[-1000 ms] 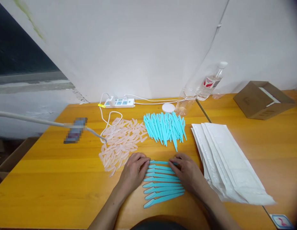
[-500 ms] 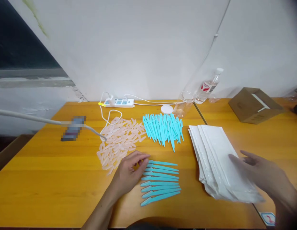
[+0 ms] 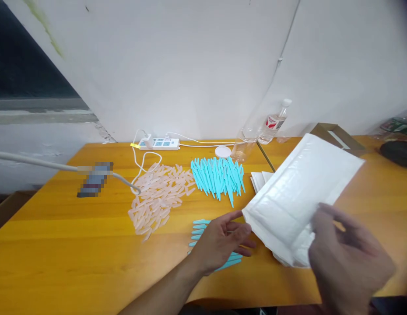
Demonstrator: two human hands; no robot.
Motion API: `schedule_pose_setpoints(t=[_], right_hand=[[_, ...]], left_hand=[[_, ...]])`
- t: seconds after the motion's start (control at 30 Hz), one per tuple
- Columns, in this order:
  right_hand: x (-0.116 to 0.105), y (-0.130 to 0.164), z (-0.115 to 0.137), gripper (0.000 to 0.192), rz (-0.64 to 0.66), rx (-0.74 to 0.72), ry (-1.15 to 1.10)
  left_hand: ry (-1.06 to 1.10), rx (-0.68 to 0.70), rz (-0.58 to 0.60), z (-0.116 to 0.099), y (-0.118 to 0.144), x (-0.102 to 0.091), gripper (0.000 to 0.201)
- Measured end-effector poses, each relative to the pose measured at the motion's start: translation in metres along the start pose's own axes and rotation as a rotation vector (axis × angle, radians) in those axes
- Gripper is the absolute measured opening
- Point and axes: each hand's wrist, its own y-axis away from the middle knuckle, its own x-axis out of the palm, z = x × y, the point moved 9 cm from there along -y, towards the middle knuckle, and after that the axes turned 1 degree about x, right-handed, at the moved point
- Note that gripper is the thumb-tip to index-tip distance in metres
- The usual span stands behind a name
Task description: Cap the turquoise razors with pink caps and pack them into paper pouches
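- White padded paper, that is what fills our right hand (image 3: 349, 258): 1 flat mailer envelope (image 3: 302, 192), lifted off the table and tilted, its near corner pinched between thumb and fingers; the grip itself is partly blurred.
- Our left hand (image 3: 223, 243) lies open, palm down, over the laid-out row of turquoise razors (image 3: 200, 227); its fingers are spread and close on nothing; the index fingertip almost meets the envelope's lower left edge.
- Under the lifted envelope the rest of the envelope stack (image 3: 261, 179) lies on the wooden table (image 3: 59, 253), just right of the razors.
- Farther back lie the loose heap of turquoise razors (image 3: 216, 175) and, left of it, the heap of clear caps (image 3: 160, 194); neither hand is near them.
- We judge the step in hand to be readying 1 envelope beside the sorted row; the row lies flat on the table and nothing is inside the envelope that we can see.
- The next move, as we judge it, calls for finding the envelope's open end and spreading it; we cannot tell from here which end that is; the left hand would need to gather the row as 1 bundle without scattering it.
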Motion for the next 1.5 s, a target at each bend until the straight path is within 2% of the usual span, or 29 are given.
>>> schedule_pose_setpoints(t=[0.07,0.13,0.2,0.3,0.37,0.47,0.57,0.67,0.73,0.8,0.9,1.0,1.1,1.17,1.23,1.3,1.4,1.5], right_hand=[[0.007,0.023,0.006,0.04,0.031,-0.013,0.023],[0.012,0.035,0.003,0.039,0.065,-0.002,0.014],[0.011,0.038,-0.003,0.041,0.066,0.031,0.008],[0.01,0.029,-0.004,0.048,0.153,0.001,0.103],[0.01,0.022,0.016,0.063,0.236,-0.209,0.247],[0.018,0.032,0.066,0.096,0.335,-0.75,0.402],[0.046,0.06,0.097,0.089,0.6,-1.182,0.388],[0.075,0.076,0.11,0.086,0.843,-1.396,0.319],[0.088,0.075,0.118,0.084,0.947,-1.404,0.212],[0.094,0.07,0.126,0.079,1.017,-1.359,0.118],[0.098,0.064,0.133,0.074,1.063,-1.304,0.067],[0.103,0.053,0.127,0.073,1.091,-1.255,0.127],[0.114,0.036,0.105,0.072,1.124,-1.189,0.293],[0.12,0.027,0.088,0.069,1.135,-1.15,0.389],[0.124,0.022,0.075,0.066,1.136,-1.123,0.438],[0.127,0.02,0.068,0.065,1.126,-1.11,0.454],[0.13,0.022,0.062,0.066,1.116,-1.1,0.46],[0.13,0.024,0.058,0.066,1.127,-1.087,0.453]], left_hand=[[0.037,0.042,0.002,-0.01,-0.005,0.006,0.068],[0.028,0.068,-0.01,-0.016,-0.005,0.004,0.075],[-0.044,0.076,-0.016,-0.018,-0.003,0.0,0.081],[-0.251,0.138,-0.069,-0.026,0.001,-0.009,0.065],[-0.387,0.194,-0.121,-0.039,0.005,-0.015,0.051],[-0.575,0.26,-0.09,-0.067,0.01,-0.01,0.035],[-0.715,0.307,0.057,-0.092,0.014,0.007,0.022],[-0.623,0.264,0.168,-0.101,0.012,0.012,0.019],[-0.493,0.223,0.15,-0.105,0.008,0.005,0.024],[-0.459,0.237,0.053,-0.113,0.005,-0.008,0.027],[-0.586,0.306,-0.153,-0.128,0.006,-0.026,0.027],[-0.667,0.335,-0.238,-0.131,0.01,-0.041,0.03],[-0.821,0.277,-0.22,-0.106,0.014,-0.065,0.029],[-1.072,0.227,-0.226,-0.083,0.017,-0.086,0.023],[-1.287,0.184,-0.282,-0.062,0.02,-0.106,0.016],[-1.391,0.139,-0.321,-0.046,0.022,-0.119,0.015],[-1.404,0.109,-0.308,-0.032,0.022,-0.125,0.015],[-1.362,0.144,-0.286,-0.03,0.019,-0.124,0.013]])
